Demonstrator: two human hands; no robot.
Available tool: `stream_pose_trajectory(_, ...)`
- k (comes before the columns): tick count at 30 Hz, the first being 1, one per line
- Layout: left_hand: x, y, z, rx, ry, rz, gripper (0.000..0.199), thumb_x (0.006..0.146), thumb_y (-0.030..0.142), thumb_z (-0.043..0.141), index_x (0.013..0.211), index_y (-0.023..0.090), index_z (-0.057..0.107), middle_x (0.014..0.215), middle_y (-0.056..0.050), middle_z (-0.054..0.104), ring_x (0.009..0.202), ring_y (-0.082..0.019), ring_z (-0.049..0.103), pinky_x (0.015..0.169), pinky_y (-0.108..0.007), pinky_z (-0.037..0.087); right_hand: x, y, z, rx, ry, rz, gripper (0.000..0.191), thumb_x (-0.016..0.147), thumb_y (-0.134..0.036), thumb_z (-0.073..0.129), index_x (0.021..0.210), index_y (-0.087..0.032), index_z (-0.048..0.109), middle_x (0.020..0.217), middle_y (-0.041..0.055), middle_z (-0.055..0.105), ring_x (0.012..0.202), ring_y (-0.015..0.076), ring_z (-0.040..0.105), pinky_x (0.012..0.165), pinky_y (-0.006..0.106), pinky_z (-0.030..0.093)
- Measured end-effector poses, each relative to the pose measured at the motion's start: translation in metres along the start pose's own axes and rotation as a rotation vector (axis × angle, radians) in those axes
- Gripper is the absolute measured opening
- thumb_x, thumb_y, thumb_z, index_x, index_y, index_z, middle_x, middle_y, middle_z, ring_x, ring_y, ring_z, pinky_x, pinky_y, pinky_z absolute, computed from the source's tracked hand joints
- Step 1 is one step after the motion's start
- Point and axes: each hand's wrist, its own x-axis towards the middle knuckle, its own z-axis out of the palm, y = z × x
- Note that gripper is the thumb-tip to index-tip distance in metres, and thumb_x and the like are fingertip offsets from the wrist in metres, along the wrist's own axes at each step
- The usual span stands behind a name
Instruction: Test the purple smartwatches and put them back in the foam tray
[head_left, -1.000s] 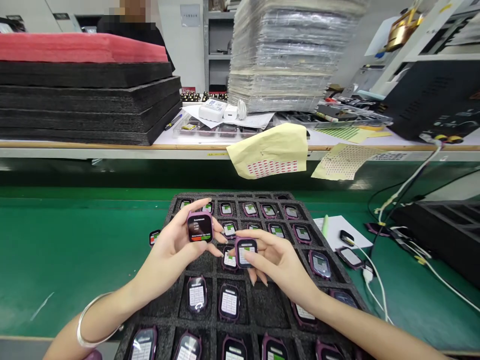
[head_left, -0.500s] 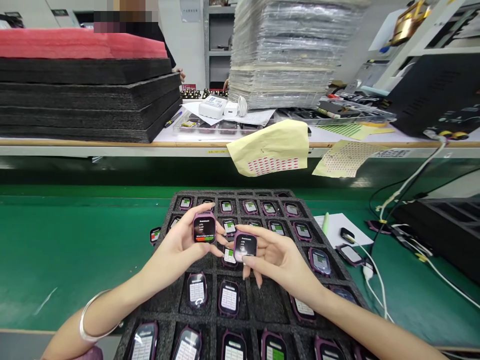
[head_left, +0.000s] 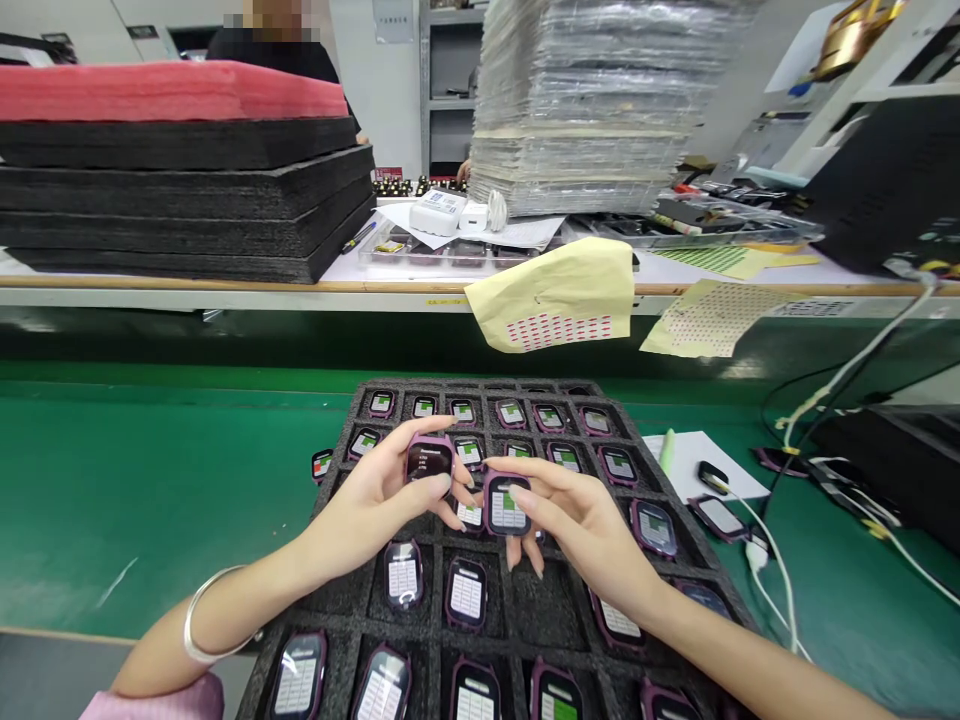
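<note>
The person's left hand (head_left: 382, 500) grips a dark-screened smartwatch (head_left: 429, 460) by its purple frame, thumb over the lower screen edge. The right hand (head_left: 574, 505) pinches a grid-screened smartwatch (head_left: 501, 508), thumb on its face. The two frames stand just beside each other, a narrow gap between, above the middle of a black foam tray (head_left: 549, 605). Raised partitions divide the tray around rows of similar smartwatches; its near end runs out of view. Another smartwatch (head_left: 322, 465) lies just beside its left edge. Leftward, the green tabletop (head_left: 150, 470) spreads wide. The right side is tighter, with a white sheet (head_left: 694, 450) and a white cable (head_left: 784, 600). Beyond the far rim, a yellow sheet (head_left: 559, 295) hangs over the shelf edge (head_left: 262, 298).
</note>
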Motion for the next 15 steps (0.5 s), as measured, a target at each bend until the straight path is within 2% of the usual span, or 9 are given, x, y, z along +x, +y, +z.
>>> stream_pose_trajectory(3, 0.0022, -0.0015, 0.0, -0.001, 0.015, 0.017, 0.04, 0.088, 0.021, 0.057, 0.127, 0.018, 0.047, 0.088, -0.006, 0.061, 0.079, -0.017, 0.062, 0.063, -0.028, 0.057, -0.001, -0.0002, -0.0011, 0.039, -0.044, -0.003, 0.036, 0.089, -0.035, 0.059, 0.118, -0.015, 0.06, 0.067, 0.0041, 0.065, 0.052, 0.0187, 0.065, 0.038, 0.022, 0.048)
stream_pose_trajectory(7, 0.0053, -0.0042, -0.0008, 0.018, 0.032, 0.024, 0.041, 0.087, 0.024, 0.058, 0.126, 0.015, 0.048, 0.082, -0.006, 0.06, 0.074, -0.017, 0.062, 0.056, -0.025, 0.056, -0.0017, -0.0003, -0.0008, 0.087, -0.062, -0.009, 0.038, 0.085, -0.03, 0.062, 0.121, -0.017, 0.059, 0.085, 0.0083, 0.068, 0.057, 0.0199, 0.067, 0.039, 0.023, 0.048)
stream_pose_trajectory(12, 0.0045, -0.004, -0.0004, 0.009, 0.019, 0.05, 0.053, 0.083, 0.017, 0.063, 0.132, 0.019, 0.043, 0.094, -0.006, 0.06, 0.084, -0.019, 0.063, 0.071, -0.031, 0.057, -0.0015, -0.0014, 0.0001, 0.108, -0.083, -0.018, 0.038, 0.085, -0.026, 0.06, 0.122, -0.017, 0.058, 0.094, 0.011, 0.068, 0.058, 0.0197, 0.067, 0.041, 0.023, 0.047)
stream_pose_trajectory(15, 0.0033, -0.0028, -0.0004, 0.016, 0.008, 0.046, 0.053, 0.083, 0.016, 0.062, 0.132, 0.02, 0.042, 0.092, -0.006, 0.06, 0.083, -0.018, 0.063, 0.071, -0.03, 0.057, -0.0008, -0.002, -0.0006, 0.113, -0.077, -0.039, 0.036, 0.085, -0.023, 0.06, 0.122, -0.018, 0.059, 0.092, 0.0096, 0.069, 0.058, 0.0194, 0.067, 0.041, 0.023, 0.048)
